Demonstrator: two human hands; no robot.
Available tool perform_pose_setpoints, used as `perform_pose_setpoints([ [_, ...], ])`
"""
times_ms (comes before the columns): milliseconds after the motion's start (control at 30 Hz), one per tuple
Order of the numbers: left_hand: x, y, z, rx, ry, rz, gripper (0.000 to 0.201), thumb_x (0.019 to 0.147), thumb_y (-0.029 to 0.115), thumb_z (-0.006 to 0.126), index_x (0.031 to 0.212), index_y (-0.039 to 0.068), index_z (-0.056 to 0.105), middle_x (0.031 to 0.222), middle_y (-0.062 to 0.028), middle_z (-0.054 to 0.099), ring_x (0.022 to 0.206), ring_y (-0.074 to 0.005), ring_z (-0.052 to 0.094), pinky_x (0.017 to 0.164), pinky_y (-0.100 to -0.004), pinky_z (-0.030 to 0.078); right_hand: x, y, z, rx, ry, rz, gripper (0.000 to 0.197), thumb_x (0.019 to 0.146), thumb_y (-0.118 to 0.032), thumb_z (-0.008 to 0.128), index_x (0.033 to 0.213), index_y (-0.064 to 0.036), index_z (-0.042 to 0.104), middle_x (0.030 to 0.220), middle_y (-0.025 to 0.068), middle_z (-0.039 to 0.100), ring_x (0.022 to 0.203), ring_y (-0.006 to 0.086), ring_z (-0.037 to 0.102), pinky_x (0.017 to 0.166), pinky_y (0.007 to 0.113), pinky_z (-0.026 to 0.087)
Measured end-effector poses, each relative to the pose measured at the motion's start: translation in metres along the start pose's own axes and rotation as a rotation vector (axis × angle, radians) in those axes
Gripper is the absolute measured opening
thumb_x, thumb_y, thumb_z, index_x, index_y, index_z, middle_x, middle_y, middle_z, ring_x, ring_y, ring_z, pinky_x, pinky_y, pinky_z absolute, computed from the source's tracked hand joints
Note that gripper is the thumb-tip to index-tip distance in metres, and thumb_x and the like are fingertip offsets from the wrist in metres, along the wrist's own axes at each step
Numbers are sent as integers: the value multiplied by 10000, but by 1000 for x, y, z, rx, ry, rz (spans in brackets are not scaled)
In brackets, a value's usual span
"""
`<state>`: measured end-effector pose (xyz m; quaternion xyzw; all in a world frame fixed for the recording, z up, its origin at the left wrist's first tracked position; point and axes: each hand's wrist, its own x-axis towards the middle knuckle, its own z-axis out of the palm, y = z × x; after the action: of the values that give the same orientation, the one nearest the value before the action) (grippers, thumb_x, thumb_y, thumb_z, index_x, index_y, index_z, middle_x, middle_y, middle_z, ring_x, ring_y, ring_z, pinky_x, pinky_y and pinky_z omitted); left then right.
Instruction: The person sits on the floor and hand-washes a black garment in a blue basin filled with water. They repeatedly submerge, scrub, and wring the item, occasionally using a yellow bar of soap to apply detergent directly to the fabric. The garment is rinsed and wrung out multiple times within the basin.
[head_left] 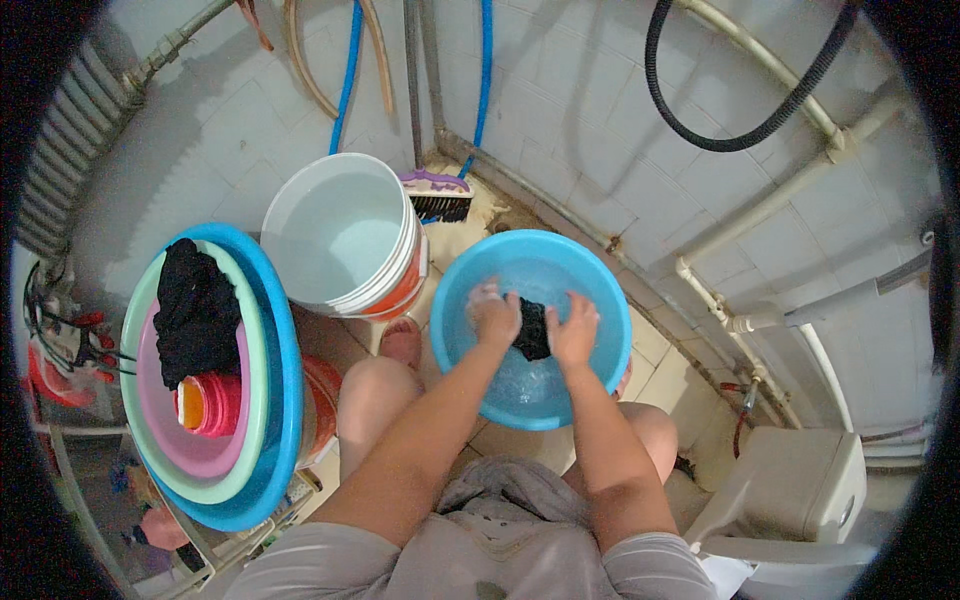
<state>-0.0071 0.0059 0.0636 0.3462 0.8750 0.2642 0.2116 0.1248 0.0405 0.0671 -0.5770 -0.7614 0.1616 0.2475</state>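
Note:
A light blue basin [447,375] of water stands between my knees. In it, a wet black cloth [532,332] is bunched up between my two hands. My left hand [494,312], dotted with suds, grips the cloth's left side with curled fingers. On the opposite side my right hand [572,328] holds the cloth's edge, its thumb against the fabric and its fingers bent. Part of the fingertips is hidden by the cloth and the water.
Left of the basin is a white bucket [385,285] of water. Nested blue, green and pink basins [253,400] hold black clothing [195,310] and a red container [222,405]. A purple brush head [437,190] rests in the corner; a toilet [790,485] stands at right.

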Motion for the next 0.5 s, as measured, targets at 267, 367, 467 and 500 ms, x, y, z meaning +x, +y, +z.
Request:
perform_pose_setpoints([
  [267,2,-29,45,395,-157,391,581,863,472,383,1360,185,299,1427,-129,212,1332,-328,128,1034,-551,135,-22,16,22,-163,-702,-154,835,633,-322,695,1349,-174,291,1364,171,293,1258,367,282,999,578,218],
  [367,12,-15,38,494,-264,515,588,858,464,395,1358,170,299,1437,-112,197,1338,-312,119,1035,-536,165,-20,17,26,-451,-657,-231,828,664,-289,672,1363,-136,257,1380,223,228,1271,397,238,974,573,261],
  [467,33,-13,46,452,-437,493,575,856,443,399,1334,129,340,1421,-119,241,1323,-310,183,1038,-484,207,-6,12,19,-455,-644,-229,777,671,-282,655,1341,-129,294,1382,198,247,1258,384,268,943,596,279],
  [500,38,-14,47,404,-456,470,566,855,433,401,1321,115,359,1413,-124,258,1314,-307,208,1038,-468,215,-3,12,23,-392,-639,-145,746,674,-250,648,1331,-132,312,1365,202,275,1237,391,291,938,581,294],
])
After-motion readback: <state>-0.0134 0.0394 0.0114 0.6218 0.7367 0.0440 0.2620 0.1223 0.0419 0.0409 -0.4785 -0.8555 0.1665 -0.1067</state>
